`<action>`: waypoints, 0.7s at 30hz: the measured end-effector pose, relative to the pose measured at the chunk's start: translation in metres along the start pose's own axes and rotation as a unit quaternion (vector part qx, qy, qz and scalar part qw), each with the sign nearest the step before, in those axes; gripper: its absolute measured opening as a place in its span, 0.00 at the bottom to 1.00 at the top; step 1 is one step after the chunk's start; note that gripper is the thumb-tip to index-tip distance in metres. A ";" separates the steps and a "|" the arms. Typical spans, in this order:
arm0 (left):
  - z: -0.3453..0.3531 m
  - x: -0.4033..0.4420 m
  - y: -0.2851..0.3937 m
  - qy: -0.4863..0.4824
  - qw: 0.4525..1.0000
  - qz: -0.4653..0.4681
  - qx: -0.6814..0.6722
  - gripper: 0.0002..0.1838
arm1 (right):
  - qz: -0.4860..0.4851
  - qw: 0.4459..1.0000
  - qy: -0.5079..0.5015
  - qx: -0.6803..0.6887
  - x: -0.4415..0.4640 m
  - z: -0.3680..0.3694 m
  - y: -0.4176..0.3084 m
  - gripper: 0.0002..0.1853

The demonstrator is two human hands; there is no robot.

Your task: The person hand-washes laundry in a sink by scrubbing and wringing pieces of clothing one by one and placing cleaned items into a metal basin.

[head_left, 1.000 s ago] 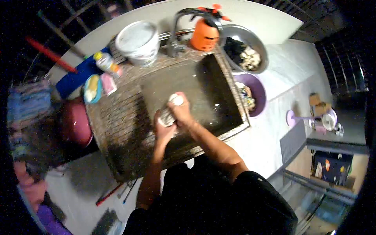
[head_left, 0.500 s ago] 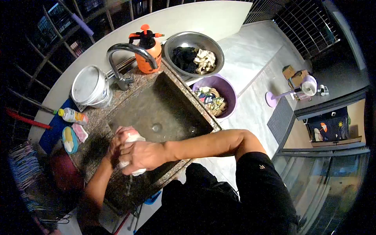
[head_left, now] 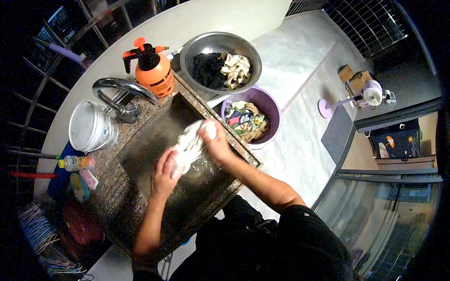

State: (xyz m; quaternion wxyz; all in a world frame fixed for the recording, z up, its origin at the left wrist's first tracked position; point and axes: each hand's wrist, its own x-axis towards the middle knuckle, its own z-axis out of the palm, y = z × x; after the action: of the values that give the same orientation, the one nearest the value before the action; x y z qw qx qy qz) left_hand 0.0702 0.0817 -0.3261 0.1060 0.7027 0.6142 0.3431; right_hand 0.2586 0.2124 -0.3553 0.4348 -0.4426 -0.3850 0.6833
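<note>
Person in black clothing at a brown speckled stone sink point(head_left: 145, 133), both bare hands over the basin. A bunched white cloth point(head_left: 190, 144) is held above the basin floor, stretched slantwise between the hands. Left hand point(head_left: 164, 174) closed on its nearer, lower end; right hand point(head_left: 214, 144) clamped on its far end, towards the basin's right wall. Hands apart from each other, the cloth spanning the gap; some blur on the fabric. Bright glints in the basin beneath.

Curved chrome faucet point(head_left: 123, 85) at the back edge, its spout turned towards the basin. Beside it, an orange pressure sprayer point(head_left: 154, 77) with black neck and a white lidded plastic bucket point(head_left: 91, 127). Beyond the sink's right side, a round stainless-steel bowl point(head_left: 197, 45) with black and cream fabric; just below, a round purple plastic tub point(head_left: 275, 119) of mixed patterned cloths.
</note>
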 end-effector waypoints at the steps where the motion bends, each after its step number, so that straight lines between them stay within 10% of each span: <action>1: 0.007 0.009 0.006 0.014 0.998 0.060 0.013 0.35 | 0.023 0.994 0.044 0.094 0.020 -0.011 -0.012 0.23; 9: 0.049 0.071 0.026 0.029 0.999 0.011 0.027 0.19 | -0.020 0.946 -0.050 0.319 0.219 -0.111 -0.134 0.29; 13: 0.084 0.055 0.025 -0.018 0.999 -0.028 -0.011 0.15 | -0.064 0.977 0.110 -0.170 0.240 -0.202 -0.105 0.36; 16: 0.105 0.027 0.013 -0.030 0.995 -0.089 -0.034 0.12 | -0.188 0.906 0.212 -0.314 0.226 -0.291 -0.032 0.19; 21: 0.140 -0.041 0.010 -0.062 0.973 -0.174 -0.137 0.10 | 0.068 0.807 0.104 -0.578 0.184 -0.353 0.110 0.18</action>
State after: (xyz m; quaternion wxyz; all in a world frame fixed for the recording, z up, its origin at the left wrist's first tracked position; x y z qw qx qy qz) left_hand 0.1635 0.0795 -0.4386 0.2970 0.5841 0.6664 0.3557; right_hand 0.5199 0.3988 -0.6154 0.0885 -0.7055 -0.6299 0.3125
